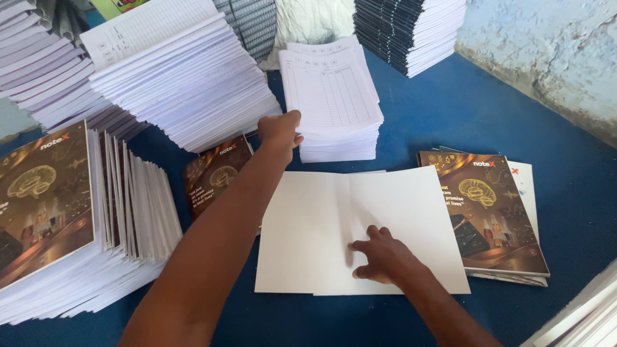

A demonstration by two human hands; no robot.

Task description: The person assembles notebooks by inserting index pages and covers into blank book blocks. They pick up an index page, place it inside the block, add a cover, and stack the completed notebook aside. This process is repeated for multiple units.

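A blank white opened cover sheet point(334, 225) is pressed flat on the blue surface point(463, 115) under the spread fingers of the right hand point(382, 257), nothing being gripped. The left hand point(279, 128) is closed on the near edge of a stack of ruled printed sheets point(331, 103) just ahead of it. Finished brown-covered notebooks point(488, 212) are stacked right of the right hand.

We see our left hand point(280, 130) and right hand point(384, 256) bare, forearms unsleeved, without rings, watch or gloves.
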